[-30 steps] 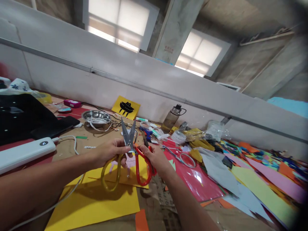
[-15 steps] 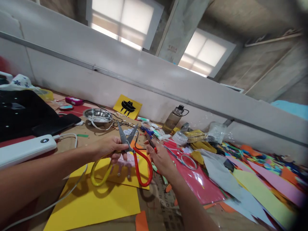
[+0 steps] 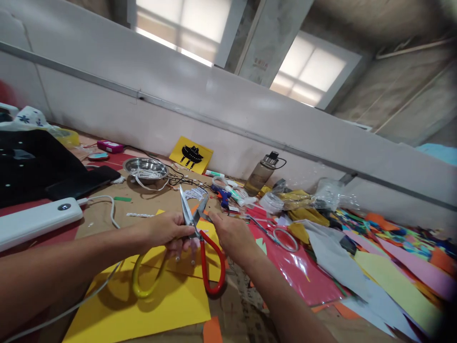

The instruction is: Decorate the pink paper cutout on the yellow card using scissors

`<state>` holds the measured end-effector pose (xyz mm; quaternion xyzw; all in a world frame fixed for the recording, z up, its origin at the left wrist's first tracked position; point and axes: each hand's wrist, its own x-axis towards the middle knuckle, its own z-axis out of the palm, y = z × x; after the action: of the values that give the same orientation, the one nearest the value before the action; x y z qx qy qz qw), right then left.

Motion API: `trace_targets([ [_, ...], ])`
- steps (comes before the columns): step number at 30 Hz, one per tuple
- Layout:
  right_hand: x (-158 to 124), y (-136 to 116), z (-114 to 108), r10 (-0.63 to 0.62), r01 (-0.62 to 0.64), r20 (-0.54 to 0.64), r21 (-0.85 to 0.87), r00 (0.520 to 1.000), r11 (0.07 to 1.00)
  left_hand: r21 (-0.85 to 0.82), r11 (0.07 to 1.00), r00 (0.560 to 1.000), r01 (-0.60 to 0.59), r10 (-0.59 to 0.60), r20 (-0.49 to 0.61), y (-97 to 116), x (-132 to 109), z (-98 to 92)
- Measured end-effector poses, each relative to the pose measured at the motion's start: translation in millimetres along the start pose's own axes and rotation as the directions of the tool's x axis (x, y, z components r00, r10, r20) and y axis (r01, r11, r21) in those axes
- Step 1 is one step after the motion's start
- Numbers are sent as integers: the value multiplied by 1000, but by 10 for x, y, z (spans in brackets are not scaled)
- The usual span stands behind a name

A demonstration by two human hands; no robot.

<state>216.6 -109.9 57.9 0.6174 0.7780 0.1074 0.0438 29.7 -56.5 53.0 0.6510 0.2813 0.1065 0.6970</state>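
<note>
Large scissors (image 3: pixel 193 216) with one yellow loop (image 3: pixel 143 281) and one red loop (image 3: pixel 213 267) are held over the table, blades apart and pointing up. My left hand (image 3: pixel 169 231) is closed around them just below the pivot. My right hand (image 3: pixel 232 234) reaches in from the right, its fingertips pinched together at the right blade; what sits between them is too small to make out. A pale pink paper cut-out (image 3: pixel 189 247) shows under my left hand, over a yellow sheet (image 3: pixel 153 309).
A red glossy sheet (image 3: pixel 300 274) and several loose coloured papers (image 3: pixel 385 267) cover the right side. A steel bowl (image 3: pixel 145 167), a bottle (image 3: pixel 262 174), a glue gun (image 3: pixel 223 194), a white power bank (image 3: pixel 34 221) with its cable and black cloth (image 3: pixel 32 164) lie further back and left. A wall runs behind.
The scissors have tilted lower, their loops swinging down toward the yellow sheet. My right hand has let go of the red loop and moved up to the blade.
</note>
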Motion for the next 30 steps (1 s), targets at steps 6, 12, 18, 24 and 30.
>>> trace_targets([
  [6, -22, -29, -1, 73, -73, -20, 6, 997, 997, 77, 996, 999, 48, -49, 12, -10, 4, 57],
  [12, -25, -49, 46, 93, -93, 1, 0, 996, 996, 94, 995, 998, 41, -36, -51, 21, -13, 33],
  [18, -33, -88, 28, 37, -37, 8, 7, 999, 999, 56, 997, 999, 45, -43, -28, -1, 11, 12],
  [24, 29, -46, 63, 146, -146, -16, 3, 989, 989, 123, 992, 998, 31, -23, -63, 28, -3, 17],
  [30, -6, -65, 50, 110, -110, -5, 34, 994, 993, 137, 990, 998, 42, -35, -53, 8, -4, 29],
])
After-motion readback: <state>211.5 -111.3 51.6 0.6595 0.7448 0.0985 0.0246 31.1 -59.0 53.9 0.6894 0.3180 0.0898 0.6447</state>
